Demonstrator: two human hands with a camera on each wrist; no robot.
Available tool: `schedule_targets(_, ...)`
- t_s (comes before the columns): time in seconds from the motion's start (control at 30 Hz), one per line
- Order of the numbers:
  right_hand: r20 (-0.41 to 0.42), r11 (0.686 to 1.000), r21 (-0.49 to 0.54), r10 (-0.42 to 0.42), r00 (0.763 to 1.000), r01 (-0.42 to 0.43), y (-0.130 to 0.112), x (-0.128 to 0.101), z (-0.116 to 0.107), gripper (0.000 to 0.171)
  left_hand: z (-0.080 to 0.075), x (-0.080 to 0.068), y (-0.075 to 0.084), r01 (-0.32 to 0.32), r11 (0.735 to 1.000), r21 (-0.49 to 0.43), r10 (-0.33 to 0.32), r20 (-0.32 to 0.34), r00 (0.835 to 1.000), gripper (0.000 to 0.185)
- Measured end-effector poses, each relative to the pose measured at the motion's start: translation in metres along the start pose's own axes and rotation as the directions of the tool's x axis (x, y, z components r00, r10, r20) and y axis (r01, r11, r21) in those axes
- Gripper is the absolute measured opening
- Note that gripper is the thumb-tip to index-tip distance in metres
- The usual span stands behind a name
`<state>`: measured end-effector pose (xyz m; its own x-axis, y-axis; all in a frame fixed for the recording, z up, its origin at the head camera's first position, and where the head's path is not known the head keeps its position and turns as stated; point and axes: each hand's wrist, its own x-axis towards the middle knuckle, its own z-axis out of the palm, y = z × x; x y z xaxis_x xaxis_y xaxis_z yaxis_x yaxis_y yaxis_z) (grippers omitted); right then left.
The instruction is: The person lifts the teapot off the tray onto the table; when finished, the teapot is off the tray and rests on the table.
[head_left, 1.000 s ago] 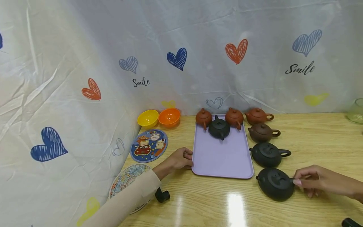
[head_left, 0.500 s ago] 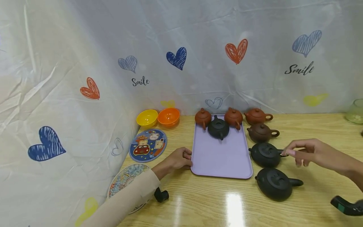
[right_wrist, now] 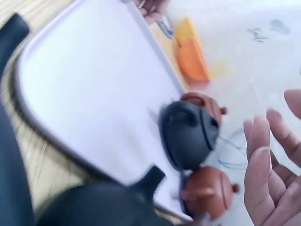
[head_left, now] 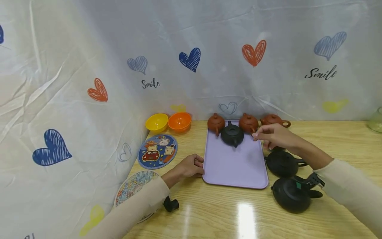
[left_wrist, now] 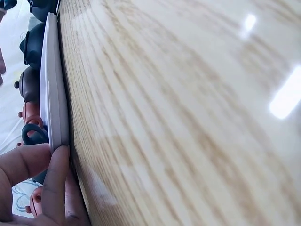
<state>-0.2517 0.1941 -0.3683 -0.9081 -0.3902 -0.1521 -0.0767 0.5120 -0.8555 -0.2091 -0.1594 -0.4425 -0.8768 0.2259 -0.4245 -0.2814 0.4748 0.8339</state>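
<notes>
My right hand (head_left: 270, 135) has left the black teapots (head_left: 282, 162) and now hovers empty and loose-fingered over the brown one, while my left hand (head_left: 189, 167) grips the tray (head_left: 235, 167).

head view above, wrist views near tray (head_left: 235, 166)

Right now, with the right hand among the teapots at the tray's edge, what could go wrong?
The right hand hovers with loose fingers over a brown teapot it hides; a blind reach could knock that pot or the red teapot just behind it. The right sleeve hangs above two black teapots; dragging back could catch a handle. The left hand pinches the purple tray rim; a tug could shake the pots on it.
</notes>
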Motion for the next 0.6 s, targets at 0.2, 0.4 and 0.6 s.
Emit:
schedule_targets(0.2,0.002,0.995,0.004,0.102,0.995,-0.102,-0.001,0.033,0.02,0.043,-0.001,-0.001,0.001,-0.006,1.0,-0.005,0.006,0.011,1.0,0.048)
schedule_targets(0.4,-0.002,0.988,0.003,0.154,0.988,-0.154,-0.001,0.049,0.034,0.046,-0.001,-0.003,0.002,-0.023,1.0,-0.013,0.023,0.014,1.0,0.049)
schedule_targets(0.6,-0.012,0.979,-0.052,0.198,0.98,-0.198,-0.002,0.058,0.048,0.041,-0.002,-0.003,0.002,-0.015,1.0,-0.011,0.015,0.007,1.0,0.049)
